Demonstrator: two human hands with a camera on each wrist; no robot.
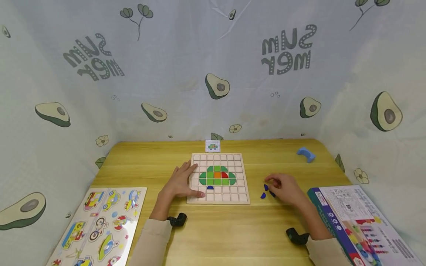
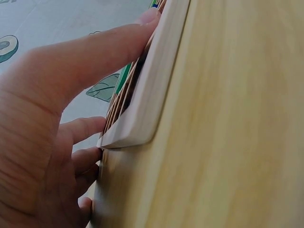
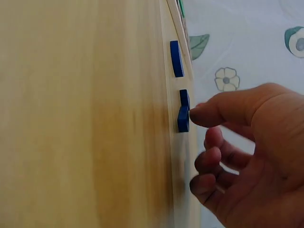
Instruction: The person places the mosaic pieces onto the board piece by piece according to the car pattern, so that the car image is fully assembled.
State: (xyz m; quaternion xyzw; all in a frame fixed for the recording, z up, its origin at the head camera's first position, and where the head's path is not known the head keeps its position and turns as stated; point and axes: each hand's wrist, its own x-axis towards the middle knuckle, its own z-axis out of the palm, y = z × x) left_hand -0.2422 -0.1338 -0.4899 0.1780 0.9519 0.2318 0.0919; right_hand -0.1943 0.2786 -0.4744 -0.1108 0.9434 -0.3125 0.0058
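Note:
A wooden grid board [image 1: 233,198] lies in the middle of the table in the head view, bearing a patch of green tiles [image 1: 209,181], an orange tile [image 1: 217,174], a red tile [image 1: 224,175] and a blue half-round tile [image 1: 210,187]. My left hand [image 1: 181,181] rests spread at the board's left side, its thumb on the front rim in the left wrist view. To the right of the board, my right hand [image 1: 284,187] hovers by loose blue pieces [image 1: 263,195]. Its thumb tip is beside a blue piece [image 3: 183,119] in the right wrist view; contact is unclear.
A small pattern card [image 1: 212,146] lies behind the board. A blue arch-shaped piece [image 1: 306,154] is at the back right. A vehicle puzzle board [image 1: 113,214] occupies the left front, and a printed box [image 1: 359,221] the right front. A printed cloth [image 1: 183,74] hangs behind.

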